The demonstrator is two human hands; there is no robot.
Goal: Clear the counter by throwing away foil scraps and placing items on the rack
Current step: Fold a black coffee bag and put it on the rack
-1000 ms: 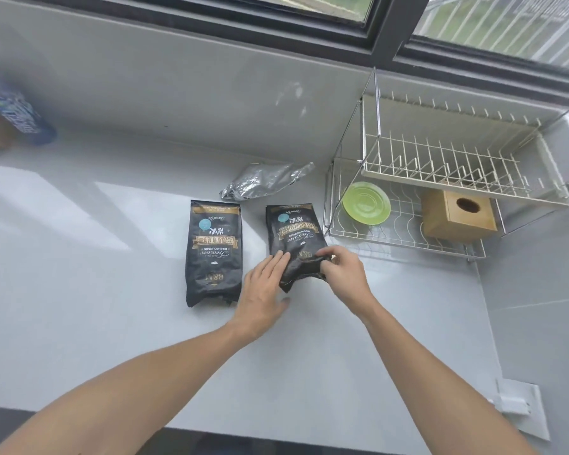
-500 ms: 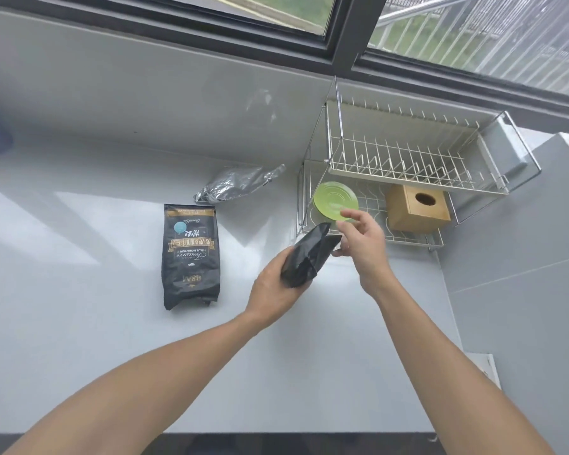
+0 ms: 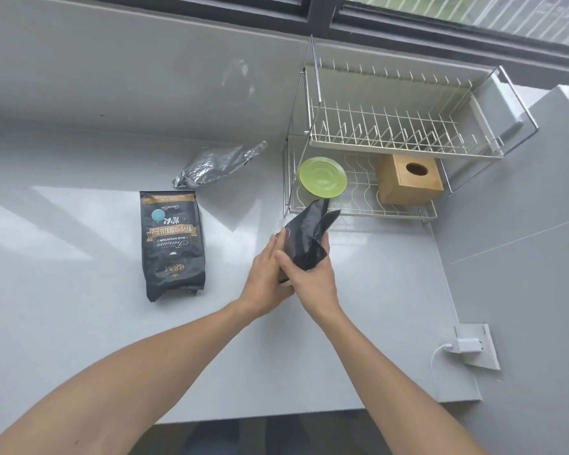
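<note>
Both hands close around one black coffee bag, held up off the counter with its plain underside toward the camera. The left hand cups the bag's lower left side, fingers running up along its edge; the right hand wraps the bottom from the right, thumb laid across the front. The bag tilts, its top pointing toward 1 o'clock, and that top end overlaps the front rail of the wire dish rack in this view; whether it touches the rail cannot be told.

From the held bag, a green plate lies at 12 o'clock on the rack's lower tier, just beyond the bag's tip. A wooden box with a round hole in its top sits on the same tier at 2 o'clock. The upper tier holds only its own wire dividers.

At 9 o'clock a second coffee bag lies flat on the counter, label up and printed upside down to the viewer, well apart from the hands. At 11 o'clock a crumpled foil scrap rests near the back wall, just beyond the flat bag's top edge.

At 4 o'clock a white charger is plugged into a wall socket.
</note>
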